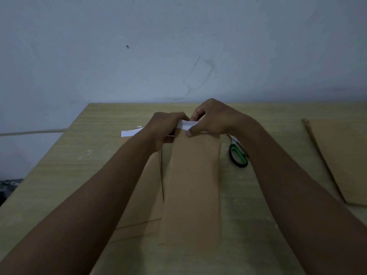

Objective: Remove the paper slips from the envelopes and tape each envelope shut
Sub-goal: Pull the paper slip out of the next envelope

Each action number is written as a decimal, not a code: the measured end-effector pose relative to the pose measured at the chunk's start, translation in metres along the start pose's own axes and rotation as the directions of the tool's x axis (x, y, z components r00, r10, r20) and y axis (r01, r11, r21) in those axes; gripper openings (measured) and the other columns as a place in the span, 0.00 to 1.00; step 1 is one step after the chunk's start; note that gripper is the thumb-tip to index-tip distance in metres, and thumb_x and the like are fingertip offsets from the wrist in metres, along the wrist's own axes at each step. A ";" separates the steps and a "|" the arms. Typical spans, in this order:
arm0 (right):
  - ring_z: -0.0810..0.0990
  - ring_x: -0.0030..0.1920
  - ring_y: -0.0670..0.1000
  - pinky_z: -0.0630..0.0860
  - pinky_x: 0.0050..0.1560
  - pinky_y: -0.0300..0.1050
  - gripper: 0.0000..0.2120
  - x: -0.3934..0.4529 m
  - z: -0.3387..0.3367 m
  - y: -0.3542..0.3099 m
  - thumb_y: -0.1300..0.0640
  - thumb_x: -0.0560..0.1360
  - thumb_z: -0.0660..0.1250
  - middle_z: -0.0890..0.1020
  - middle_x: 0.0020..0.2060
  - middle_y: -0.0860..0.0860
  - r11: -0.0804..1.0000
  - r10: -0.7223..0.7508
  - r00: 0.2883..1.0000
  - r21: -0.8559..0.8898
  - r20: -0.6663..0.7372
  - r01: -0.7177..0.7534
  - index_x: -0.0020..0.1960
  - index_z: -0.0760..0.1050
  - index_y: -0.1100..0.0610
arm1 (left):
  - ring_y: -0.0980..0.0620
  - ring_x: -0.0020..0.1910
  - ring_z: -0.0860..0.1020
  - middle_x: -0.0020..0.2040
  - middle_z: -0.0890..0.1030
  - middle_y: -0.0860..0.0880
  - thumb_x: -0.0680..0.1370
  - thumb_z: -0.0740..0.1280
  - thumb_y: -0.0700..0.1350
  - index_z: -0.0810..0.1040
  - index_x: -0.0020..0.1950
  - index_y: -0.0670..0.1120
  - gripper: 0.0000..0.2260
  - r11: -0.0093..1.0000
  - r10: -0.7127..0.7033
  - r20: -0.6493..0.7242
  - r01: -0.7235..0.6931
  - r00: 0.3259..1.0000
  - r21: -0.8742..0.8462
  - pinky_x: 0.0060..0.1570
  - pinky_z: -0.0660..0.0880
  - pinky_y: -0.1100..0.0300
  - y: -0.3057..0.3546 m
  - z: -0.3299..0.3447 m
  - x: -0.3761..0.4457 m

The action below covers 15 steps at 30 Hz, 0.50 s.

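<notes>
While the left hand (165, 129) grips the envelope (192, 181) mouth, right hand (210, 120) fingers pinch the paper slip (187, 125) — removal step; next, pull it free.

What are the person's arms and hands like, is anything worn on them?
Both forearms are bare up to the frame edge: no sleeves show. The left hand and right hand wear no gloves, and no watch, ring or bracelet is visible in this dim light.
</notes>
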State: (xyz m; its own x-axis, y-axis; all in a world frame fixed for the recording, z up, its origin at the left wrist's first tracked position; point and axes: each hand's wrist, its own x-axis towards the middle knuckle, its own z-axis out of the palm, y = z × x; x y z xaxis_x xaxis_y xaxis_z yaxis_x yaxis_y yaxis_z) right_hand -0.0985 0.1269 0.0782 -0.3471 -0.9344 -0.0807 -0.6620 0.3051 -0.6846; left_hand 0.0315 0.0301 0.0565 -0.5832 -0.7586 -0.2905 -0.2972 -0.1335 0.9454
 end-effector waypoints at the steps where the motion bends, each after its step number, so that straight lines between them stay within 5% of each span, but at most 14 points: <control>1: 0.79 0.35 0.43 0.73 0.31 0.34 0.09 -0.005 -0.003 -0.001 0.55 0.65 0.80 0.83 0.36 0.46 1.000 0.004 1.000 -0.009 0.002 -0.004 0.43 0.84 0.53 | 0.48 0.38 0.80 0.42 0.83 0.45 0.74 0.70 0.42 0.84 0.51 0.38 0.10 1.000 0.005 -0.003 -0.005 1.000 -0.013 0.34 0.77 0.61 0.001 0.002 -0.003; 7: 0.83 0.40 0.47 0.78 0.38 0.41 0.09 -0.025 -0.010 -0.002 0.52 0.68 0.77 0.85 0.40 0.48 1.000 0.018 1.000 -0.001 -0.025 -0.018 0.46 0.85 0.53 | 0.50 0.38 0.80 0.42 0.83 0.46 0.75 0.69 0.44 0.84 0.53 0.39 0.11 0.999 0.022 0.017 -0.022 1.000 -0.044 0.32 0.77 0.62 0.006 0.007 -0.017; 15: 0.79 0.39 0.49 0.71 0.37 0.42 0.09 -0.022 -0.002 -0.007 0.49 0.68 0.77 0.84 0.42 0.52 0.992 -0.050 0.999 -0.118 0.015 0.052 0.44 0.84 0.53 | 0.52 0.34 0.79 0.38 0.82 0.49 0.75 0.68 0.43 0.83 0.50 0.42 0.08 0.997 0.003 0.005 -0.002 1.000 -0.072 0.29 0.75 0.64 0.007 -0.003 -0.023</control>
State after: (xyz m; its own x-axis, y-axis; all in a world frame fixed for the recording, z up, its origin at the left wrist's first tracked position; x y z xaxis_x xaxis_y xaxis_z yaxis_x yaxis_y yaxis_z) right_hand -0.0878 0.1461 0.0861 -0.3032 -0.9512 -0.0574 -0.7528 0.2760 -0.5976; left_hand 0.0447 0.0446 0.0704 -0.5874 -0.7560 -0.2887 -0.2404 -0.1776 0.9543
